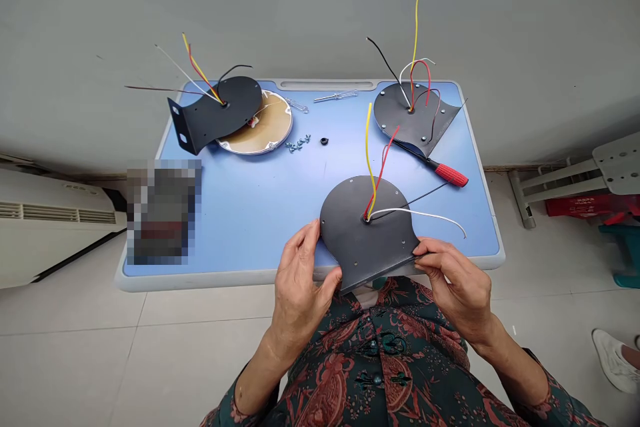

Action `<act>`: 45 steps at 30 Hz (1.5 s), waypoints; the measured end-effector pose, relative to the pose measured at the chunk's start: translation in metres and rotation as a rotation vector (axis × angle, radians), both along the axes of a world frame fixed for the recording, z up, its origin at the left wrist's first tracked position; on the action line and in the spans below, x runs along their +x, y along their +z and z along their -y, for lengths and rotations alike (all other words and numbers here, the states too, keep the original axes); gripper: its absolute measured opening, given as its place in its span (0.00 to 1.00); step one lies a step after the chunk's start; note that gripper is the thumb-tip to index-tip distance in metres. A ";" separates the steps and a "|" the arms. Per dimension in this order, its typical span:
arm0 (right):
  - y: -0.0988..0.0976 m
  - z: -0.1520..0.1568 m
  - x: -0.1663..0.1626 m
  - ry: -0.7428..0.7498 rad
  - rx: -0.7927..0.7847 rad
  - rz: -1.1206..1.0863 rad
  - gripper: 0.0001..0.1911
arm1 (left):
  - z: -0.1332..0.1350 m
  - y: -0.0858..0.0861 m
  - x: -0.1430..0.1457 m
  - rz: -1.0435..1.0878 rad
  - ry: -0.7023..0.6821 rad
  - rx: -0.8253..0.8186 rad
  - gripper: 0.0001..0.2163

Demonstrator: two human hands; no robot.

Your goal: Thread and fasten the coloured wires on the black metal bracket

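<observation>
From where I stood, the left hand gripped the left edge of a dark plate and the right hand pinched its right corner. The plate, coloured wires rising from it, was at the blue table's near edge; beyond lay small screws and a black ring.

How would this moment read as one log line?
Left hand: holding left edge of nearest black plate | right hand: pinching its right corner | beyond it: loose screws, small black ring, red-handled tool
</observation>
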State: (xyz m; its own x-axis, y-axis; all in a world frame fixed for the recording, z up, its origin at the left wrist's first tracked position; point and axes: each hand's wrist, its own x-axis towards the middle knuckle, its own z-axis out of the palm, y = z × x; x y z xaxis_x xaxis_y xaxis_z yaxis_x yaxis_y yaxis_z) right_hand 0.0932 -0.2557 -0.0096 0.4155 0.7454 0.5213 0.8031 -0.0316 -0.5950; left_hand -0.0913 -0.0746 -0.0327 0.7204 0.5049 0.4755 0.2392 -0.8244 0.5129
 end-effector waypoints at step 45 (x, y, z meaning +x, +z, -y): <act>-0.002 0.005 -0.001 -0.023 -0.076 0.124 0.15 | 0.004 0.005 0.003 -0.018 0.008 -0.020 0.33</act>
